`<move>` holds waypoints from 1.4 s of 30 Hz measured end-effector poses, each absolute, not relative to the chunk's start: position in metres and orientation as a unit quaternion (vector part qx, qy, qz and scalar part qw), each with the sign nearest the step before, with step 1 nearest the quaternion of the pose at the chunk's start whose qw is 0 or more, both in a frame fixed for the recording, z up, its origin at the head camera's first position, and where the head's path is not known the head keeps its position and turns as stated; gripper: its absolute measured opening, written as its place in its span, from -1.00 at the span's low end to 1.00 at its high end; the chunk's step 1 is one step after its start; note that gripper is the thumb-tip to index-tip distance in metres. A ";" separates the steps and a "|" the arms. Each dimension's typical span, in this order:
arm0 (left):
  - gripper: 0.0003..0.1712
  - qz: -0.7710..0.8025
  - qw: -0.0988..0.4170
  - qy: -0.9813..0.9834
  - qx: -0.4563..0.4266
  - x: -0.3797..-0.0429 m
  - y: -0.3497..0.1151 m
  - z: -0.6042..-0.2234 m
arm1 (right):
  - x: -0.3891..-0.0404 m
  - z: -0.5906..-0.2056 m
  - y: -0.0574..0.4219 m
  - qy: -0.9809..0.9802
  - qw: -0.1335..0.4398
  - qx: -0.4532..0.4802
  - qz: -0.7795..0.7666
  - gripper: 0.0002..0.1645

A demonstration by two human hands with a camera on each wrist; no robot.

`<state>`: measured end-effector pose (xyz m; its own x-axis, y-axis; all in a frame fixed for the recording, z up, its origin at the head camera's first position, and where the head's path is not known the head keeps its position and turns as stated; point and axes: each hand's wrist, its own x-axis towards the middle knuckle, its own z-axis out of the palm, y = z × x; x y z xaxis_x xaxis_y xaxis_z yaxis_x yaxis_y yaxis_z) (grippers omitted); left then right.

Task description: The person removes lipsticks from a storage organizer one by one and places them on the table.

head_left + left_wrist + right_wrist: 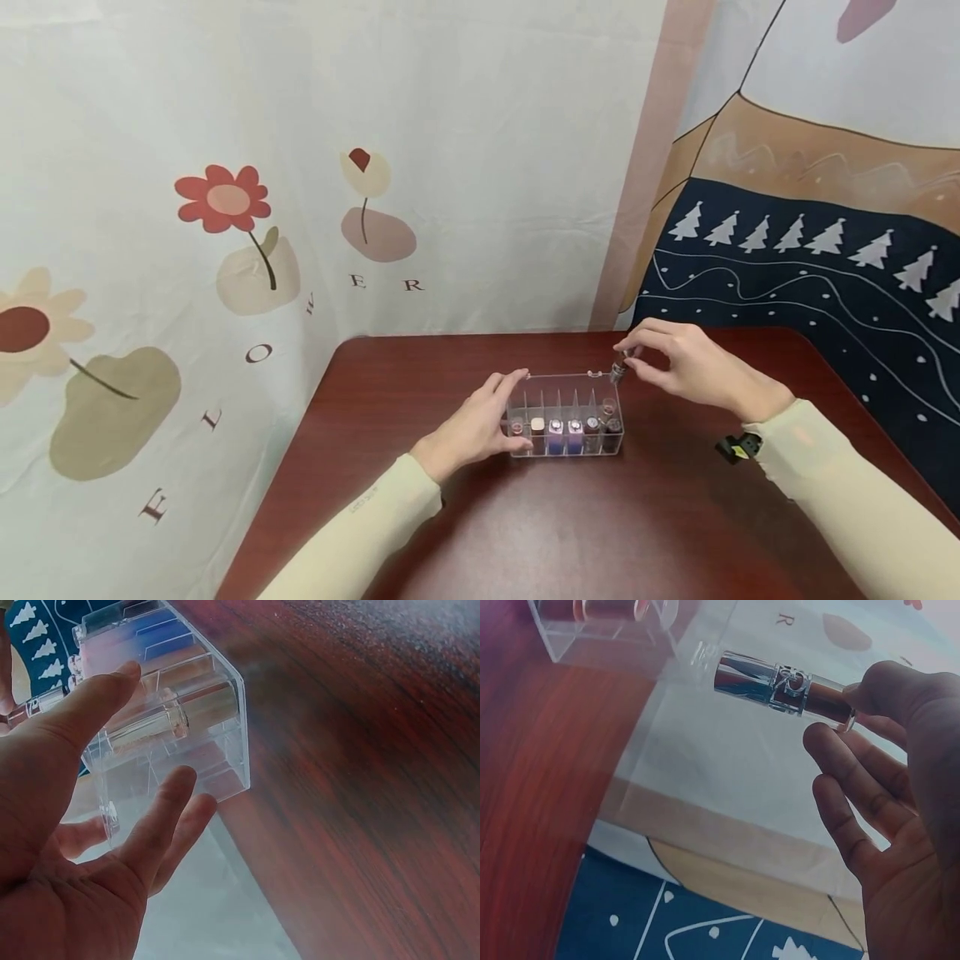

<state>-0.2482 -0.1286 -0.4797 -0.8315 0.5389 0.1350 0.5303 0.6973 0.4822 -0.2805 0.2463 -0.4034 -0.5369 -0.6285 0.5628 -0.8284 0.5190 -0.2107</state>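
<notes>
A clear plastic organizer box (551, 390) with dividers stands on the table, several small cosmetic tubes and bottles upright in its compartments. My left hand (474, 423) holds the box by its left end, thumb at the front and fingers towards the back; the left wrist view shows the box wall (238, 761) between them. Over the box's back right corner, my right hand (686, 365) pinches a lip gloss tube (780, 686) by its clear end. The tube has a shiny silver cap and a decorated band, and its cap end tilts down towards the box.
The reddish-brown table (405, 375) reaches back to a printed cloth (487, 167) with flowers and letters. To the right hangs a dark blue cloth part (795, 275) with white trees. A dark device (738, 447) sits at the right wrist.
</notes>
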 end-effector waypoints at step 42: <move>0.31 0.265 0.009 0.921 0.287 -0.246 -0.129 -0.478 | -0.286 -0.475 0.283 -0.917 0.115 0.308 0.226 -0.65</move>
